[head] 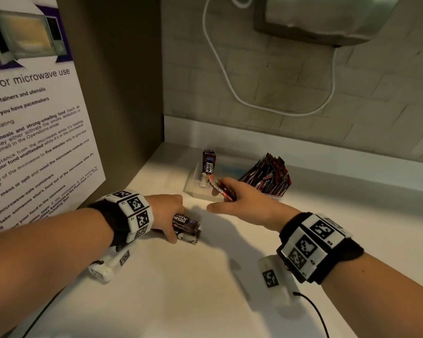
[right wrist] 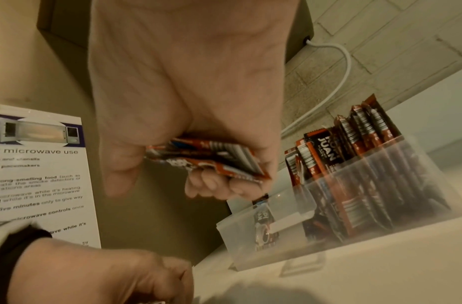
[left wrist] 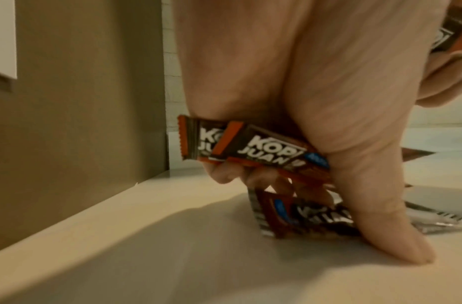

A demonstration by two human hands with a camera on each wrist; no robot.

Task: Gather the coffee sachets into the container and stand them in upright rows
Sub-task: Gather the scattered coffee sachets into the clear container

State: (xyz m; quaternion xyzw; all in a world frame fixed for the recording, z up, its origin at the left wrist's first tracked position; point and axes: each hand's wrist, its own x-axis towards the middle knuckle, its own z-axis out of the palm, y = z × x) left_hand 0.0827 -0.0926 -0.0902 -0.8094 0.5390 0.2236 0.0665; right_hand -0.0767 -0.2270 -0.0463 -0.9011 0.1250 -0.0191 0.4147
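A pale, smooth counter (head: 205, 289) runs into a corner: a grey-beige tiled wall (head: 303, 81) behind, a flat brown panel (head: 122, 93) on the left. A laminated microwave notice (head: 29, 132) leans on that panel. A white cable (head: 220, 59) loops down the tiles from a dull metal box (head: 322, 18) mounted above.

The left hand (head: 165, 214) is down on the counter, fingers curled round a small bundle of sachets (head: 186, 228). The left wrist view shows two of them (left wrist: 253, 148) clamped against the palm, with the thumb (left wrist: 388, 226) pressing another sachet (left wrist: 307, 218) flat on the surface.

The right hand (head: 244, 203) hovers just before the container (head: 193, 189), thumb stretched out to the left, the other fingers closed on a few sachets (head: 221, 189); the right wrist view shows them (right wrist: 211, 160) fanned between fingers and palm.

The container is a clear, frosted plastic box with a divider. Its right part is packed with sachets (head: 269, 176) standing on end and leaning right; in the left part one sachet (head: 208, 165) stands upright. The sachets are narrow, glossy foil packets, brown and red-orange, with crimped ends and white lettering.
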